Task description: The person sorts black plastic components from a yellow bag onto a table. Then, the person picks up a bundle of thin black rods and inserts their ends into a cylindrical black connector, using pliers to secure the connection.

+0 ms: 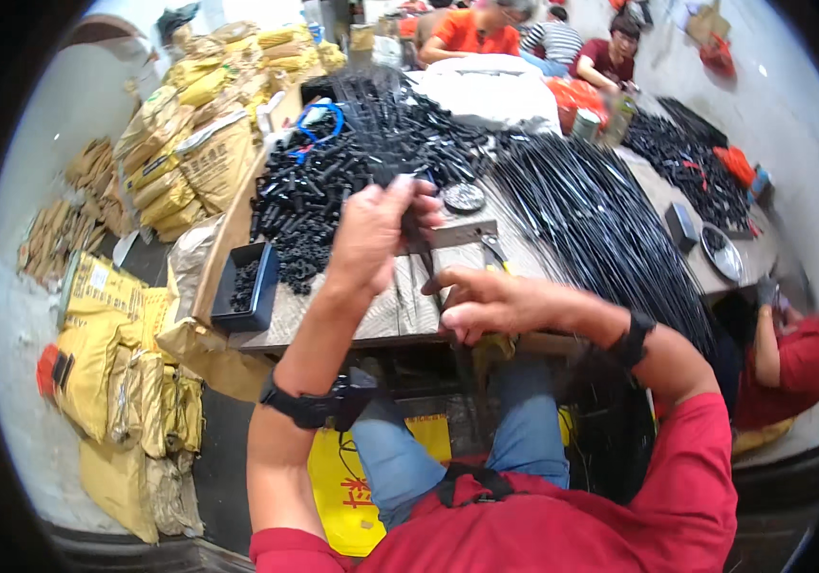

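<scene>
My left hand [381, 229] is raised over the worktable's front part, its fingers closed around a slim dark rod-like piece [416, 239]. Lower down on that piece, the fingers of my right hand [486, 304] are curled and pinch near its end. Motion blur hides the piece's exact kind. Behind my left hand spreads a heap of short black tubular parts [381, 124]. A small round dish [463, 198] stands just beyond my hands. Pliers [495, 250] lie close to my right hand, beside a metal bar [462, 235] on the tabletop.
Long thin black rods [610, 220] cover the table's right part. A dark box [247, 286] of small black parts sits at the left front corner. A white sack [488, 91] lies at the back. Yellow sacks [94, 372] stack on the left. A co-worker [796, 353] sits at right.
</scene>
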### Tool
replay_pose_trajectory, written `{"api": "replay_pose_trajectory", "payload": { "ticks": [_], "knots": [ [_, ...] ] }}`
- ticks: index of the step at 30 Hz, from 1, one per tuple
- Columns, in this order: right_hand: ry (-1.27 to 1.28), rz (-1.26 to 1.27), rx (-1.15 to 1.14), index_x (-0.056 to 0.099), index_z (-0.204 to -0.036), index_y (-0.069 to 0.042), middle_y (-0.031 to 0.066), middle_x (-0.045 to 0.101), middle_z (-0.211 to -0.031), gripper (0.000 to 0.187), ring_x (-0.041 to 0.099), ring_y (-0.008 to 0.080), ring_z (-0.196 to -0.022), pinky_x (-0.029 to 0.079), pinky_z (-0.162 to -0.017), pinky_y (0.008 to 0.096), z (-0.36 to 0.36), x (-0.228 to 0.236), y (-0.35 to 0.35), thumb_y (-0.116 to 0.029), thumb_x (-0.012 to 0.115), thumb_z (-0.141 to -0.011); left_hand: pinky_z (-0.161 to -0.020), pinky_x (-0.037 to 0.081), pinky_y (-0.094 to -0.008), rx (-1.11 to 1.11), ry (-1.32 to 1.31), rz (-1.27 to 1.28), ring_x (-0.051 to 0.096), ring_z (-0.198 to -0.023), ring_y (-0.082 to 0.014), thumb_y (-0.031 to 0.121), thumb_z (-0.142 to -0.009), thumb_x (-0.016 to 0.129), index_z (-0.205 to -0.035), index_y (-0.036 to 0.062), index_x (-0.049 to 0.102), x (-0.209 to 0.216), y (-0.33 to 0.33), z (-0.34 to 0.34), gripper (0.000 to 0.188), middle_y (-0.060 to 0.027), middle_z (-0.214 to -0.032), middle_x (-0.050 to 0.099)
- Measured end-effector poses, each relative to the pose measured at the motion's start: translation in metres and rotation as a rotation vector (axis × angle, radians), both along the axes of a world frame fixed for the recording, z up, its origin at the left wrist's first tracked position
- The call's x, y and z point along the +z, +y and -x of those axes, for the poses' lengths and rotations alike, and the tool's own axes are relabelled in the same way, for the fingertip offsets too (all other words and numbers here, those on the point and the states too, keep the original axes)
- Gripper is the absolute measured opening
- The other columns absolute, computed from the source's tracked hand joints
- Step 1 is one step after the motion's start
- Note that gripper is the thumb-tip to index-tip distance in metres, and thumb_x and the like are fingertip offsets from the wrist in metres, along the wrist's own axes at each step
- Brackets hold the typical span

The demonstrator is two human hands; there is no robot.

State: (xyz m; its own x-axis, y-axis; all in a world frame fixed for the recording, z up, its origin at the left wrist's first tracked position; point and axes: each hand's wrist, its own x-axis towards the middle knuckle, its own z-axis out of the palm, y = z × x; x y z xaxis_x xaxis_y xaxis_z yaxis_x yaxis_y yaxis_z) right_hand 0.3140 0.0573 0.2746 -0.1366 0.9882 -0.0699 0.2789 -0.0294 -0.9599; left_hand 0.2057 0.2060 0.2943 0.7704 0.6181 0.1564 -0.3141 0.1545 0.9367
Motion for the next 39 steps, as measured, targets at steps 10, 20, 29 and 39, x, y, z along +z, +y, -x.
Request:
{"api": "replay_pose_trajectory", "payload": {
  "ticks": [10, 20, 29, 39],
  "knots": [
    [-1.312, 0.124, -0.599, 0.063, -0.068, -0.001, 0.018, 0.062, -0.07, 0.037, 0.061, 0.0357, -0.07, 0.048, -0.064, 0.0437, -0.168, -0.087, -0.019, -0.037, 0.059, -0.075, -0.04, 0.025, -0.0166, -0.044, -0.149, 0.259, 0.034, -0.046, -0.0022, 0.023, -0.091, 0.049, -0.105, -0.0017, 0.052, -0.005, 0.018, 0.014, 0.028, 0.0013, -0.069, 0.047],
    [-1.365, 0.301, -0.664, 0.063, -0.077, -0.002, 0.0182, 0.064, -0.082, 0.041, 0.062, 0.0327, -0.079, 0.049, -0.068, 0.0408, -0.159, -0.06, -0.011, -0.042, 0.064, -0.072, -0.067, 0.048, -0.0248, -0.192, -0.167, 0.233, 0.058, -0.079, -0.0136, 0.006, -0.087, 0.049, -0.12, 0.0003, 0.046, 0.0, 0.002, 0.014, 0.034, -0.012, -0.107, 0.059],
    [-1.412, 0.307, -0.584, 0.065, -0.074, 0.0, 0.0201, 0.063, -0.079, 0.035, 0.063, 0.0343, -0.074, 0.049, -0.064, 0.0428, -0.157, -0.067, -0.013, -0.034, 0.058, -0.074, -0.077, 0.049, -0.0271, -0.225, -0.175, 0.279, 0.059, -0.09, -0.02, 0.008, -0.088, 0.049, -0.117, -0.0013, 0.047, -0.002, -0.001, 0.012, 0.03, -0.0165, -0.111, 0.056],
    [-1.205, 0.134, -0.849, 0.066, -0.075, -0.009, 0.0139, 0.064, -0.075, 0.018, 0.061, 0.0334, -0.074, 0.048, -0.067, 0.0407, -0.155, -0.045, -0.02, -0.021, 0.055, -0.066, -0.08, 0.05, -0.0293, -0.275, -0.17, 0.296, 0.058, -0.097, -0.0217, 0.002, -0.086, 0.05, -0.121, -0.0001, 0.045, 0.0, 0.0, 0.023, 0.035, -0.0172, -0.114, 0.054]
  ]
}}
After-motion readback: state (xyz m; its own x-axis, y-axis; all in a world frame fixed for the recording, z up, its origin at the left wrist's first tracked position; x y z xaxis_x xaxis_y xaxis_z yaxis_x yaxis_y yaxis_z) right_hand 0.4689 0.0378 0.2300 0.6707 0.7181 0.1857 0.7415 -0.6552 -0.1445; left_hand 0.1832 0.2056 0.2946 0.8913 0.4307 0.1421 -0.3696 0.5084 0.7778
